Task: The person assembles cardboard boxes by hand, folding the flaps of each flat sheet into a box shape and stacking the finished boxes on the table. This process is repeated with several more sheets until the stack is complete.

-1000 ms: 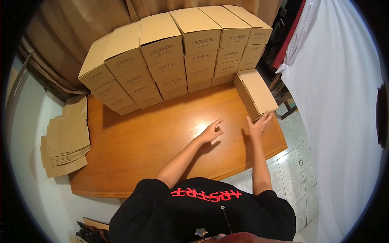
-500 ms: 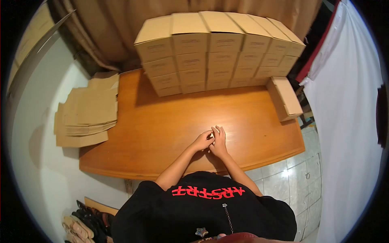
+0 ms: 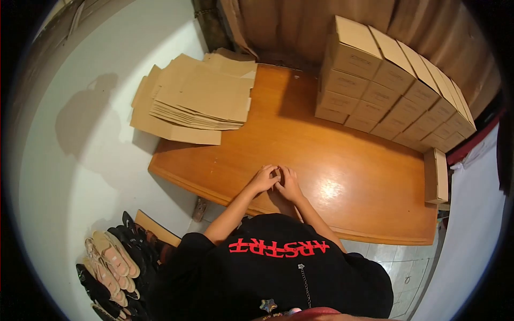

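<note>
My left hand (image 3: 264,179) and my right hand (image 3: 289,185) meet at the fingertips over the front part of the wooden table (image 3: 300,134). The fingers of both are bent, with a small gap between the palms. No object shows in either one. Beyond them to the left lies a pile of flat brown cardboard (image 3: 206,93), its edge hanging past the table's left side. At the back right stand stacked brown cardboard boxes (image 3: 393,88), several rows wide.
One more box (image 3: 436,176) stands at the table's right end. Shoes (image 3: 115,257) are heaped on the floor at the lower left. A white wall (image 3: 69,176) rises at the left, a white curtain (image 3: 471,214) hangs at the right, and a brown curtain (image 3: 300,27) hangs behind.
The view has turned to the left, so the table, boxes and cardboard pile appear farther right. My hands stay together, with their fingers slightly more bent.
</note>
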Tool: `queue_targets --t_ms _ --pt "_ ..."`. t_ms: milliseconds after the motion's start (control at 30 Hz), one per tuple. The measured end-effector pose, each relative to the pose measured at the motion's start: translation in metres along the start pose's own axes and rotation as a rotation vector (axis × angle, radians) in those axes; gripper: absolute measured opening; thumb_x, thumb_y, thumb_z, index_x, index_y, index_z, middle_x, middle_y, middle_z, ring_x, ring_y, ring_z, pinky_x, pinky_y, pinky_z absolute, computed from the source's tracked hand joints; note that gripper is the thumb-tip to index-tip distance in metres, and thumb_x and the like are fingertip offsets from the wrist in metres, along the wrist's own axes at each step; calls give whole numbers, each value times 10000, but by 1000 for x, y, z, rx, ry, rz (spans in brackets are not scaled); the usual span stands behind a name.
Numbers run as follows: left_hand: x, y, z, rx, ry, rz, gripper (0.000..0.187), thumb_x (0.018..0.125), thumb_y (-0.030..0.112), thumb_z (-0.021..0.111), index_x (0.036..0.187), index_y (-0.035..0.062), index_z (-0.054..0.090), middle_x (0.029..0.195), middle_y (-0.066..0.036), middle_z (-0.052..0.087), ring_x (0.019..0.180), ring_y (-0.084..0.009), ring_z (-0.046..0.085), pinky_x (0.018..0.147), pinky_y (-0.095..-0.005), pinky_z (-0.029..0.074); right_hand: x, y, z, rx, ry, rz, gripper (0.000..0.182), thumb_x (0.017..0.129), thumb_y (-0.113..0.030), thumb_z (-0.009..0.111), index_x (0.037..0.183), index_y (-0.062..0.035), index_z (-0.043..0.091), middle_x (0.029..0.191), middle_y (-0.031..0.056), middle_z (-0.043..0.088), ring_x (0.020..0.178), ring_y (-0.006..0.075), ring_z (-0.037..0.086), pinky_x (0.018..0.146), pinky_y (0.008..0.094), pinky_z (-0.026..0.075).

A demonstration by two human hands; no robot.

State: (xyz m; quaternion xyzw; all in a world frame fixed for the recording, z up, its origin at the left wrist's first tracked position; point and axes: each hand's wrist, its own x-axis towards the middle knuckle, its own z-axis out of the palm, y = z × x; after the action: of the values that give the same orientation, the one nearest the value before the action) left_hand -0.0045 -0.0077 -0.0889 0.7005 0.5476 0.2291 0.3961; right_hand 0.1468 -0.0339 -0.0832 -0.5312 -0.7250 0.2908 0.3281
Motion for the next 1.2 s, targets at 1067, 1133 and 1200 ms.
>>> queue_targets --t_ms 1067,1133,1200 --pt "151 -77 -154 832 466 -20 397 880 152 480 1273 120 441 1375 -154 352 1231 -394 353 966 -635 249 82 -5 14 60 44 79 383 772 -137 592 1105 36 515 1092 246 500 1011 391 495 884 404 418" --pt "151 -71 -164 744 658 66 362 877 122 471 1237 91 464 1296 -156 461 1128 -373 489 931 -569 366 79 -3 15 54 65 93 382 771 -140 602 1100 38 521 1081 232 515 992 367 517 867 388 435" --pt "150 -56 -178 611 692 -21 316 879 118 466 1193 90 489 1142 -153 562 975 -353 570 836 -491 443 76 -1 16 43 80 90 382 771 -141 609 1097 39 524 1068 223 526 975 350 534 853 379 446"
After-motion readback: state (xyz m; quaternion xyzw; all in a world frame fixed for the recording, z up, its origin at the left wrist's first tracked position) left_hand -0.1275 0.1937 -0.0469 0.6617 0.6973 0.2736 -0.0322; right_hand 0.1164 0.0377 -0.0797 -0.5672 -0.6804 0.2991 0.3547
